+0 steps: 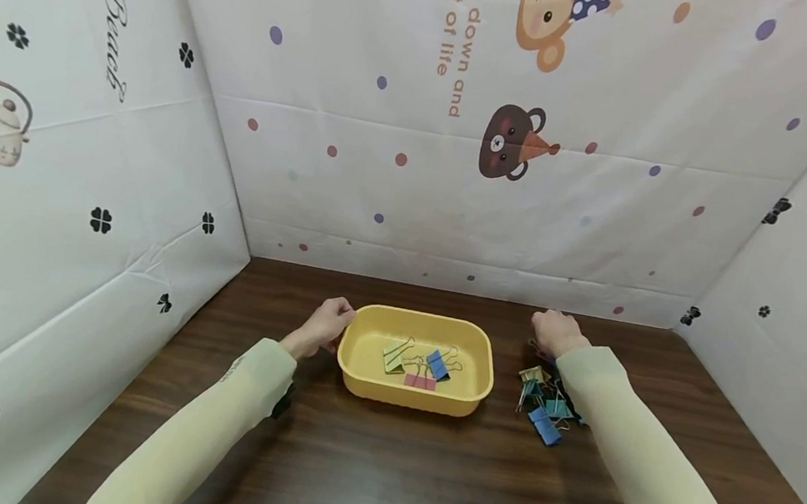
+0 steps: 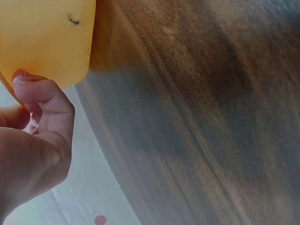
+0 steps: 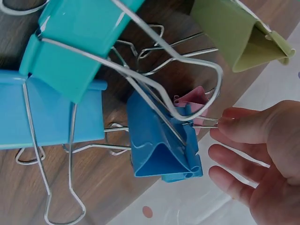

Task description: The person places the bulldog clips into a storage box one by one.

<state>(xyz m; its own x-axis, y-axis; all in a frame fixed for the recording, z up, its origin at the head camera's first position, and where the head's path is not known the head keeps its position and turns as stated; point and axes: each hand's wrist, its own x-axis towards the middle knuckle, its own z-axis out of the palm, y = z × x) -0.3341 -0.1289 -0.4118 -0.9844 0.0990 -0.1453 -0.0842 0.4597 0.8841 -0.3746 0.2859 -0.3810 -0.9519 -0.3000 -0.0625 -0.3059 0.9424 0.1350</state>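
Left hand (image 1: 322, 324) pinches the tub (image 1: 408, 397), right hand (image 1: 557, 335) a blue clip (image 3: 159, 136) near the tabletop's (image 1: 376, 476) far edge! Picking, seemingly; next wants a careful lift.

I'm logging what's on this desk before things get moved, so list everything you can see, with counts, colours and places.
tray: 1, yellow, mid-table
green clip: 1, yellow-green, inside tray
pink clip: 1, pink, inside tray
blue clip: 1, blue, inside tray
clip pile: several, overlapping so exact count unclear; teal, blue, olive, pink; right of tray
table: 1, dark brown, beneath everything
walls: 3, white with printed pictures, left, back and right
black object: 1, black, at left wrist
sleeves: 2, pale yellow-green, both arms
left hand: 1, bare, gripping tray's left rim
right hand: 1, bare, pinching a wire handle at the pile
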